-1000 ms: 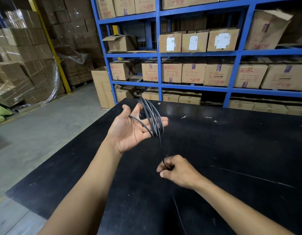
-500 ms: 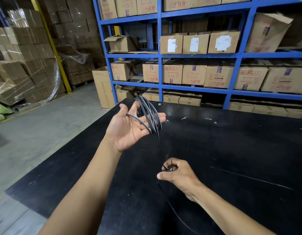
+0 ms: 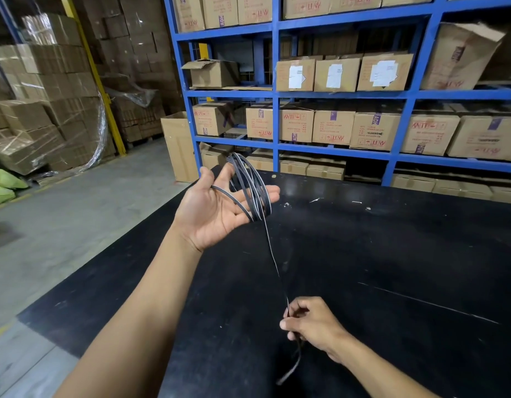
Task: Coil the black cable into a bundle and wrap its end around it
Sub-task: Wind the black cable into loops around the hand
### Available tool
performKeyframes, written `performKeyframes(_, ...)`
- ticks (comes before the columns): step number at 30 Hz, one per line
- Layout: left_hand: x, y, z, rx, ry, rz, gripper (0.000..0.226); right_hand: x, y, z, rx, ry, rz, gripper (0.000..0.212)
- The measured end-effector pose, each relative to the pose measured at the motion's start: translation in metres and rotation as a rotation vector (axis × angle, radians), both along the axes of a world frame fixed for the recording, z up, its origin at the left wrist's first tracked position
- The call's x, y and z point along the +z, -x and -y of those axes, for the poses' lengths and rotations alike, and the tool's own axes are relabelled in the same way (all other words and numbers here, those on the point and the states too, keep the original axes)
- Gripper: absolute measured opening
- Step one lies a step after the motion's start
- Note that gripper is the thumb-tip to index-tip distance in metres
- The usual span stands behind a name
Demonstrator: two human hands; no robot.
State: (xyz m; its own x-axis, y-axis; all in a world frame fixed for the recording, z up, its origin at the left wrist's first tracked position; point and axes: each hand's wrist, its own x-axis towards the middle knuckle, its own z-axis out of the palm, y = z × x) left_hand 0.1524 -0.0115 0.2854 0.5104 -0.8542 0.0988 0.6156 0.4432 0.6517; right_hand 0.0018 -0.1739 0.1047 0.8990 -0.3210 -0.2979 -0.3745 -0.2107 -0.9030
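A blue steel shelving rack (image 3: 343, 94) fills the far wall, its top and right side cut off by the frame, loaded with brown cardboard boxes (image 3: 333, 126) whose printed labels are too small and blurred to read. To the left, shrink-wrapped stacks of cartons (image 3: 33, 130) stand on a grey concrete floor (image 3: 61, 214), partly dim and hard to make out. In front, a wide black bench (image 3: 392, 254) runs out of view at the right and bottom edges; it carries faint scratches and a few pale specks. Two bare forearms reach in from the bottom edge, their elbows cut off. The left hand (image 3: 217, 209) is raised above the bench, palm up and spread loosely, its fingers (image 3: 262, 193) extended, not clenched. The black cable (image 3: 252, 188) is looped in several thin turns around those fingers, the turns standing up in a loose oval with pale highlights along their edges. From the coil a single thin strand drops down and right to the right hand (image 3: 314, 323), which is lower and nearer to the camera, knuckles up, pinching the strand between thumb and curled fingers. Below that hand the cable's tail hangs in a short curve; against the black bench its end is hard to see.
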Motion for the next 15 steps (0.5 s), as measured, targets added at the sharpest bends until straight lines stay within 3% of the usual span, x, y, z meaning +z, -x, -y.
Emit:
performKeyframes(5,-0.007,0.01,0.0,-0.244,0.034,-0.026,0.062,0.012,-0.017,0.021,-0.049,0.128,-0.046,0.015)
performKeyframes(10,-0.01,0.029,0.001,-0.441,0.024,0.099,0.063,0.032,-0.029,0.042,-0.093,0.218,0.003,0.019)
performKeyframes(15,-0.028,0.049,0.004,-0.605,-0.076,0.206,0.065,0.06,-0.048,0.056,-0.154,0.345,-0.024,0.01)
